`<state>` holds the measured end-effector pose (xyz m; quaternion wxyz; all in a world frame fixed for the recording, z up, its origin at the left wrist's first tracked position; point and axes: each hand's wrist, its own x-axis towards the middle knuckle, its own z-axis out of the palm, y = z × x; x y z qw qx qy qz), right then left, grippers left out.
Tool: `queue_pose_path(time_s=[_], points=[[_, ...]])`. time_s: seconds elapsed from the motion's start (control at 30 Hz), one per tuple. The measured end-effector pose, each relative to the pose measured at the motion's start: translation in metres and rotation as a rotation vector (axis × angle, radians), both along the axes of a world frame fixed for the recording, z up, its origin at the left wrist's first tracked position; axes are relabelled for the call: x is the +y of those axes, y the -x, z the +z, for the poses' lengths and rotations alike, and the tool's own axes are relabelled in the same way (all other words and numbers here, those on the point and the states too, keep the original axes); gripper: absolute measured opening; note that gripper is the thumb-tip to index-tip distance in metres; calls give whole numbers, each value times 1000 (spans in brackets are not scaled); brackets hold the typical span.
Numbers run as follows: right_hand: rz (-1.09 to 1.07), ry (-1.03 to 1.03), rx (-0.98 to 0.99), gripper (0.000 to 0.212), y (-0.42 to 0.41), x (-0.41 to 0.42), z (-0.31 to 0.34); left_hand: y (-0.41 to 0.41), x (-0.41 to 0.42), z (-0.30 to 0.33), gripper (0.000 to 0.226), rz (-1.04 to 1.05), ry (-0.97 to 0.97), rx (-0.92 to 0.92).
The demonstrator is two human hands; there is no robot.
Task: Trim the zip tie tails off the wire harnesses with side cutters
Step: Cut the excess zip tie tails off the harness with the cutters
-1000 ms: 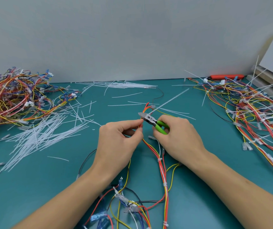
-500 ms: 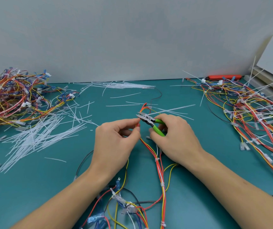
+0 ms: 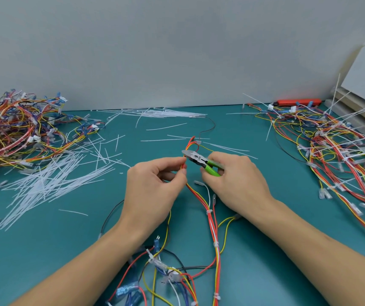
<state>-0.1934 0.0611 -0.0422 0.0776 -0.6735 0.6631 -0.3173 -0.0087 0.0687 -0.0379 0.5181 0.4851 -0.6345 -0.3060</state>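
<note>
The long white tail that stood up and away from the cutters 1 second ago is gone from the harness; half a second ago it lay flat just beyond the blades, and now a loose white strip (image 3: 225, 147) rests on the counter past the tool, toward the far edge. That reads as a cut just finished at the top of this harness, so one more tie is trimmed. The left hand (image 3: 152, 184) pinches the red and yellow wires of the harness (image 3: 210, 217) between thumb and forefinger, a narrow grip holding the bundle near the middle of the counter. The right hand (image 3: 236, 180) wraps its fingers round the green handles of the side cutters (image 3: 201, 161), whose blades point left, just above the pinched wires, and look closed or nearly so, though I cannot tell for sure. Compared with the earlier frames, both hands sit in almost the same spot. The harness runs from the hands down to the near edge, with several small white ties (image 3: 209, 212) along it already short. Untrimmed harnesses (image 3: 336, 151) with long tails lie by the right edge, a finished-looking pile (image 3: 15, 133) by the left edge, and cut tails (image 3: 51, 180) spread beside it.
</note>
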Motion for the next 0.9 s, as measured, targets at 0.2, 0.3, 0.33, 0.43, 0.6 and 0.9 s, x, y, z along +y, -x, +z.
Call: queue_pose_path(time_s=[0.2, 0.3, 0.33, 0.43, 0.6, 0.9], points=[[11, 66, -154, 28, 1, -1, 1, -2, -2, 0, 24, -14, -52, 46], [-8, 97, -302, 35, 4, -2, 1, -4, -4, -1, 23, -24, -73, 82], [-20, 103, -336, 38, 5, -3, 2, -4, -4, 0, 22, -27, -81, 103], [-51, 113, -408, 40, 9, -4, 4, -6, -6, 2, 22, -32, -111, 198], [86, 24, -466, 37, 12, -2, 9, -13, -14, 7, 24, -30, -185, 336], [346, -200, -88, 23, -1, 12, 15, -20, -19, 11, 25, -22, -165, 394]])
